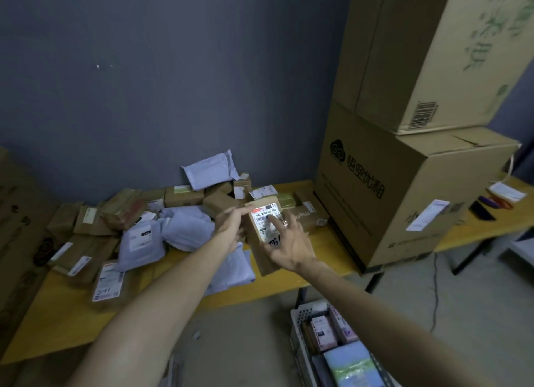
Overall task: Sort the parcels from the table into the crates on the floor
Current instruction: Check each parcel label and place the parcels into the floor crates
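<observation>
Small cardboard parcel (pixel 264 220) raised above the yellow surface (pixel 291 279) at frame centre, white shipping label facing the camera, handwritten black digits below the label. Left hand (pixel 231 223) clamped on the parcel's left edge, fingers on its upper left corner. Right hand (pixel 290 242) against the parcel's lower right, fingers spread, one fingertip lying across the label; a full grip there cannot be confirmed. Heap of brown boxes and pale plastic mailers (pixel 144 227) spread over the surface at centre left, reaching back to the grey wall. Two large cartons (pixel 404 155) stacked on the surface at upper right. White perforated crate (pixel 302 320) on the floor at lower right, already holding several flat packets.
</observation>
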